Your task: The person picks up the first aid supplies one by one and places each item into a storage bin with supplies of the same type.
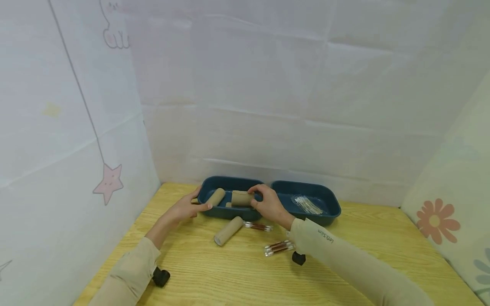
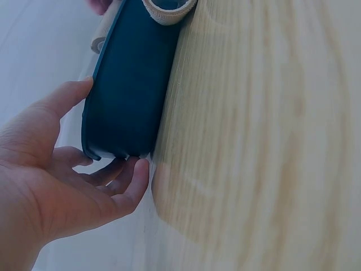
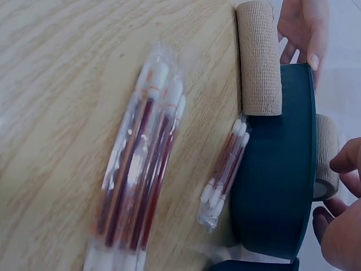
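My left hand (image 1: 186,209) grips the left end of a dark blue tray (image 2: 121,96), thumb on the rim and fingers against the outer end wall. In the head view, my right hand (image 1: 269,203) reaches over the tray's right part. Its thumb and fingers pinch the right end of a tan elastic bandage roll (image 1: 241,198) lying crosswise inside. Another tan bandage roll (image 1: 216,196) lies slanted in the tray's left part. A third bandage roll (image 3: 259,59) is on the table against the front of the tray.
Right of this tray stands a second blue tray (image 1: 331,203) with a clear bag of white cotton swabs (image 1: 307,205). In front lie packets of swabs with reddish-brown shafts, one packet (image 3: 224,169) close to the tray, another packet (image 3: 141,164) nearer. A white sheet (image 1: 245,106) hangs behind.
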Demonstrator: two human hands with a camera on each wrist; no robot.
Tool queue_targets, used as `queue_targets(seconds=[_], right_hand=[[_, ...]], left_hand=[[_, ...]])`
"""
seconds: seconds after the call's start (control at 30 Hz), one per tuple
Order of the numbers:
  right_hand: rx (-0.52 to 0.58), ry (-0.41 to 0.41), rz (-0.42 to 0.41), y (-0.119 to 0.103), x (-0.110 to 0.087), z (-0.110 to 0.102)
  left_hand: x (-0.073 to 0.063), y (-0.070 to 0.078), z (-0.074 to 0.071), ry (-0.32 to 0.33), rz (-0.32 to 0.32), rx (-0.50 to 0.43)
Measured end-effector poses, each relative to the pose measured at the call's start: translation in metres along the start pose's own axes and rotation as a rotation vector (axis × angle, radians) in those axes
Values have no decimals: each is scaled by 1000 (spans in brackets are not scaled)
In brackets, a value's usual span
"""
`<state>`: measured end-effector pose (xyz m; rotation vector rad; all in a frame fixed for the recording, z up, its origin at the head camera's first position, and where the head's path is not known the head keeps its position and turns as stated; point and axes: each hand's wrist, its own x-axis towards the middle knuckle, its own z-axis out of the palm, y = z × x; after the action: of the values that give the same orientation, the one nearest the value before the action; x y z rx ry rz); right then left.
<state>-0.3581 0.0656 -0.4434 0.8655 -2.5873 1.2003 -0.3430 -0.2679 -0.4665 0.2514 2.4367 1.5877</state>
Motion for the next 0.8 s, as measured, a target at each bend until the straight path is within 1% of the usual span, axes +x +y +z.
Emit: queue_targets(seconds=[0.17, 0.3, 0.47, 0.53, 0.7, 0.8], right_hand=[[-36, 25, -27, -1, -2, -4], [-49, 21, -42, -2, -5, -8], [-56, 4, -36, -6, -11, -16], [-74, -4, -25, -8, -13, -19], [-109, -33, -24, -11, -24, -27], [-106, -61, -22, -12, -31, -30]], left_hand=[[1, 0, 0, -4, 2, -10], [2, -1, 0, -5, -3, -11], [4, -3, 0, -4, -3, -17], [4, -2, -1, -6, 4, -16], [3, -1, -1, -10, 1, -8], [2, -1, -1, -10, -5, -3]])
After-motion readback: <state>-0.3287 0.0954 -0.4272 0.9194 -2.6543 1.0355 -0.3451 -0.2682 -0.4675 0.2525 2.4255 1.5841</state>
